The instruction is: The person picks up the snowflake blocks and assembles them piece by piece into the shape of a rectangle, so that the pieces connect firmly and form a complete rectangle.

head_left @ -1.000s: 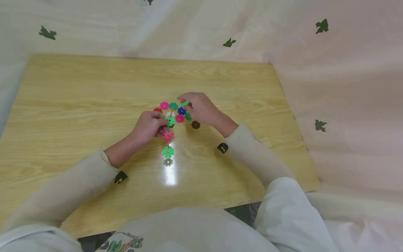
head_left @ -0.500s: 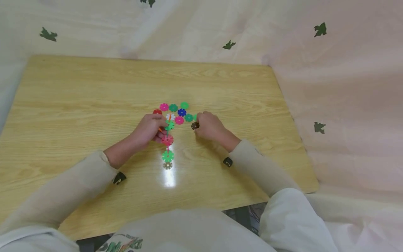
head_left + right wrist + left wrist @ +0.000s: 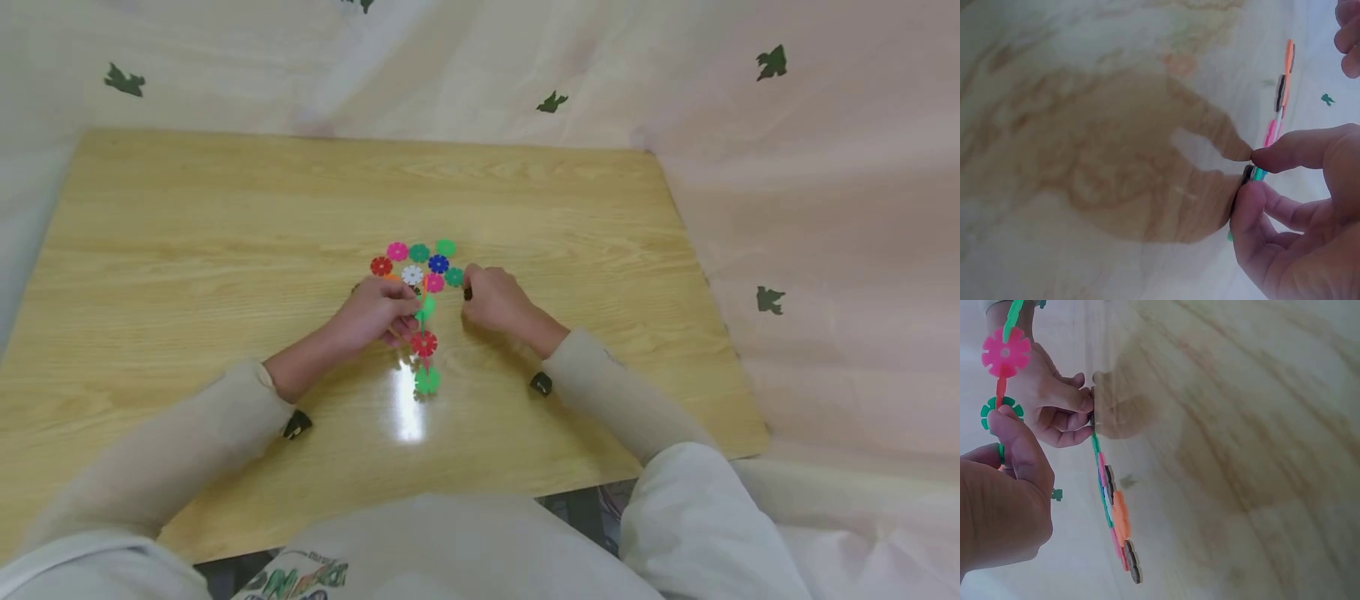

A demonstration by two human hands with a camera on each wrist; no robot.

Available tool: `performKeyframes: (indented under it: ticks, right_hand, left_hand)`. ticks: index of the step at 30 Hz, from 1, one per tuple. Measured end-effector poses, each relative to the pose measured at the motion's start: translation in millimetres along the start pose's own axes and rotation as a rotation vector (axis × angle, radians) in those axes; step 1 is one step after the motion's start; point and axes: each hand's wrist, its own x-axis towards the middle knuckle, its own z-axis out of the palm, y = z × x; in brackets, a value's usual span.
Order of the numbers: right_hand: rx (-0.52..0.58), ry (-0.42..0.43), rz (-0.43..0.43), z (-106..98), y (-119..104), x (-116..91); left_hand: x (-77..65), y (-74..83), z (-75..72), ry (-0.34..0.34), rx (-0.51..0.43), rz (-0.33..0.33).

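My left hand (image 3: 378, 315) pinches the upper part of a hanging chain of interlocked notched plastic discs, among them a red disc (image 3: 423, 343) and a green disc (image 3: 427, 381). The left wrist view shows its thumb and finger on a teal disc (image 3: 1001, 414), with a pink disc (image 3: 1005, 352) further along. At the right end of a group of flat discs, my right hand (image 3: 495, 298) pinches a dark brown disc (image 3: 468, 293) at the table surface. A green piece (image 3: 1260, 174) shows between these fingertips in the right wrist view.
Several discs lie on the wooden table (image 3: 225, 192) beyond the hands, including a red disc (image 3: 381, 266), a white disc (image 3: 412, 274) and a blue disc (image 3: 438, 263). A pale curtain (image 3: 450, 67) hangs behind the table.
My right hand left a green disc at the group's far side, came nearer and took hold of the brown disc. My left hand shifted slightly right and nearer with the chain.
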Motion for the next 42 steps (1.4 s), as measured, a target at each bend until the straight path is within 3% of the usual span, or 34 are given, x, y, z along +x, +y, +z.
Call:
performKeyframes:
  ticks: [10,15,19,23,26,31,33,35,42]
  right_hand:
    - [0.004,0.082,0.025,1,6,-7]
    - [-0.002,0.036,0.059,-3,12,-3]
    - [0.05,-0.012,0.098,-7,19,3]
    - [0.123,0.002,0.093,-6,21,4]
    - [0.322,0.042,0.049,-5,16,3]
    - [0.959,0.066,-0.001,-8,-5,2]
    - [1.124,0.054,0.0,-9,-14,2]
    - [1.182,0.036,0.01,-8,-20,1]
    - [1.183,0.041,0.018,-3,-22,-1]
  left_hand:
    - [-0.2,-8.3,-2.3,-0.043,0.0,-0.028]
    - [-3.3,-7.8,-5.4,-0.062,0.021,-0.055]
    - [-3.6,-8.0,-6.3,-0.057,0.044,-0.048]
    - [-3.5,-8.2,-5.1,-0.055,0.047,-0.048]
    - [-3.1,-8.4,-5.0,-0.053,0.045,-0.056]
    - [-0.1,-10.0,-3.9,-0.04,0.048,-0.054]
    - [0.8,-10.3,-2.5,-0.033,0.049,-0.055]
    - [1.6,-10.6,-0.8,-0.027,0.045,-0.059]
    - [2.6,-8.0,4.5,-0.022,0.038,-0.042]
